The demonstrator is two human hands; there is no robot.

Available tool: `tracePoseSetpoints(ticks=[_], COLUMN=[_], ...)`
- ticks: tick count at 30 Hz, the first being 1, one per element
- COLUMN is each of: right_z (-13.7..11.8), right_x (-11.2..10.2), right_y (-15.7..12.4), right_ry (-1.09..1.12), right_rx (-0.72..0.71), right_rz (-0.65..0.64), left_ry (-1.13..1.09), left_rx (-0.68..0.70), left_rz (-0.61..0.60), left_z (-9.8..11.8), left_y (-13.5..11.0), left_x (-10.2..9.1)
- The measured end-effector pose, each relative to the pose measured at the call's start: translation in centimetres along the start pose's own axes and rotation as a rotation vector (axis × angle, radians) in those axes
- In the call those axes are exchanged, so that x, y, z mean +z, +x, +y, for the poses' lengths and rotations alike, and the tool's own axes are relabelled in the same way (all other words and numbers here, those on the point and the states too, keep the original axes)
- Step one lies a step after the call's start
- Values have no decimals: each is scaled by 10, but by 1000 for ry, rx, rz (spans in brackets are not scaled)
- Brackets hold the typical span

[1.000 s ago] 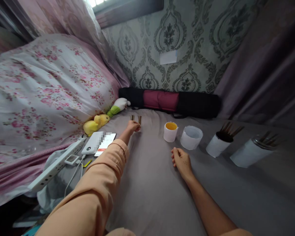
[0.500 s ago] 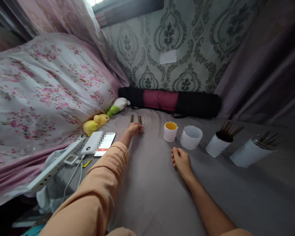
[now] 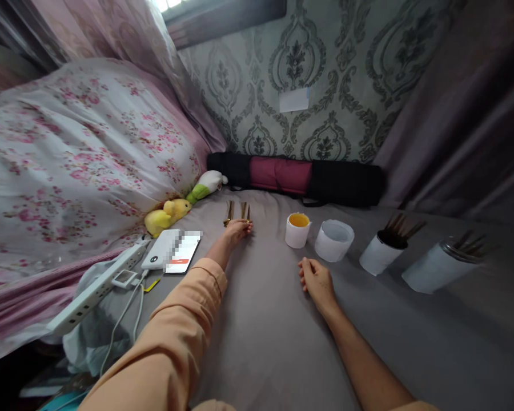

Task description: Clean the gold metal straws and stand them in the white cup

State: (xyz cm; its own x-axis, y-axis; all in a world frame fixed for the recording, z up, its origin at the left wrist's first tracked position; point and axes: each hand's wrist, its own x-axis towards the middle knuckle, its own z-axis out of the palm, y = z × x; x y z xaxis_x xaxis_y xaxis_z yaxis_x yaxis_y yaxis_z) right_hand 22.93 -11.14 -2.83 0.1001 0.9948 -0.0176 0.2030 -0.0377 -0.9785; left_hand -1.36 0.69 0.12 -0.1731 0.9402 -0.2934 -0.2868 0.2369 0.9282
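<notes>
My left hand [image 3: 237, 230] reaches far out over the grey sheet [image 3: 261, 325] and is closed on a small bunch of brown and gold sticks [image 3: 237, 211] that stand up above the fingers. My right hand [image 3: 316, 278] rests on the sheet nearer me, fingers loosely curled, with nothing showing in it. Just beyond the right hand stand a white cup with a yellow inside [image 3: 297, 229] and a squat white cup [image 3: 333, 240]. Further right, two white holders [image 3: 379, 252] [image 3: 437, 267] carry more dark sticks.
A phone [image 3: 180, 254] and a white power bank [image 3: 160, 251] lie left of my left arm, beside a white power strip [image 3: 98, 288] with cables. Yellow [image 3: 168, 214] and green-white [image 3: 204, 185] plush toys sit by a floral quilt [image 3: 77, 154]. A black and maroon roll [image 3: 300, 178] lies along the wall.
My left hand has shifted slightly right and lifted the sticks, so more of them shows above the fingers. My right hand has stayed put.
</notes>
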Motion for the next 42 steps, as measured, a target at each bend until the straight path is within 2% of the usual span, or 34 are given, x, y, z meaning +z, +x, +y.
tracePoseSetpoints(ticks=[20, 27, 34, 42], right_z=[-3, -5, -5, -7], right_x=[-1, -1, -1, -2], right_y=[-3, -4, -4, -4], right_ry=[19, 57, 70, 104], right_rx=[13, 19, 18, 21], right_rz=[-9, -15, -35, -70], left_ry=[-253, -298, -259, -106], left_rx=[32, 53, 112, 148], left_rz=[-55, -109, -143, -125], left_z=[-35, -54, -68, -73], left_y=[-58, -81, -100, -117], left_x=[35, 49, 58, 61])
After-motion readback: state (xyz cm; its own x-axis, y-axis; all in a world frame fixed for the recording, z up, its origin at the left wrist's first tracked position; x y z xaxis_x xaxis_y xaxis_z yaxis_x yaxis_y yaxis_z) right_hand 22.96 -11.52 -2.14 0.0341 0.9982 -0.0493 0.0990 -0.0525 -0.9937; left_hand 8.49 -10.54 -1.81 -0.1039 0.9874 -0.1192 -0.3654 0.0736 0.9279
